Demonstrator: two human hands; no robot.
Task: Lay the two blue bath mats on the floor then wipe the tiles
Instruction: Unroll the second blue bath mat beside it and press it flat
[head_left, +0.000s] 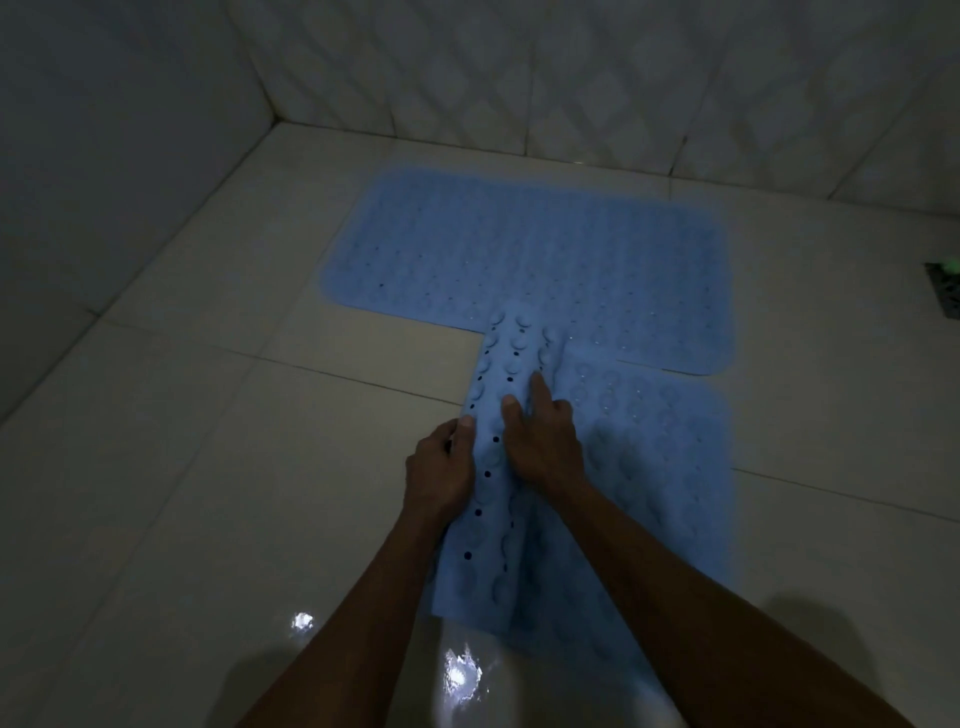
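Note:
One blue bath mat (519, 249) lies flat on the pale floor tiles near the back wall. A second blue bath mat (649, 457) lies in front of it, its far end overlapping the first; its left part is folded over into a long roll showing suction cups. My left hand (441, 467) grips the left edge of that roll, thumb on top. My right hand (540, 431) rests on the roll from the right, fingers stretched forward over the suction cups.
Tiled walls (571, 78) meet in a corner at the back left. A metal floor drain (943, 301) with something green on it sits at the right edge. The glossy floor (208, 467) shows bright reflections near my arms.

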